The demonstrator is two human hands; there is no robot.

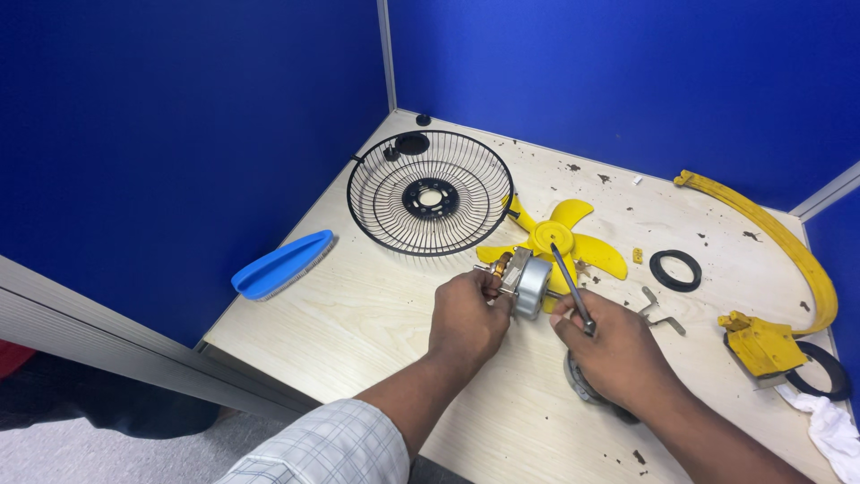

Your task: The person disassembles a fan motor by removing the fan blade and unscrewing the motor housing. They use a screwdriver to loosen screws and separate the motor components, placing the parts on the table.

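My left hand (466, 318) grips a small fan motor (524, 282), silver-cased with copper windings showing at its left end, held just above the table. In my right hand (614, 345) is a thin dark screwdriver (568, 280). Its tip points up and away over the motor. A yellow fan blade (560, 235) lies flat on the table right behind the motor. A round grey part (575, 378) sits mostly hidden under my right hand.
A black wire fan guard (430, 193) lies at the back left of the wooden table (376, 314). A blue brush (282, 264) rests near the left edge. At right are a black ring (675, 270), a curved yellow strip (775, 237), a yellow bracket (761, 345), a metal clip (658, 309) and a white cloth (833, 430). Blue partition walls enclose the corner.
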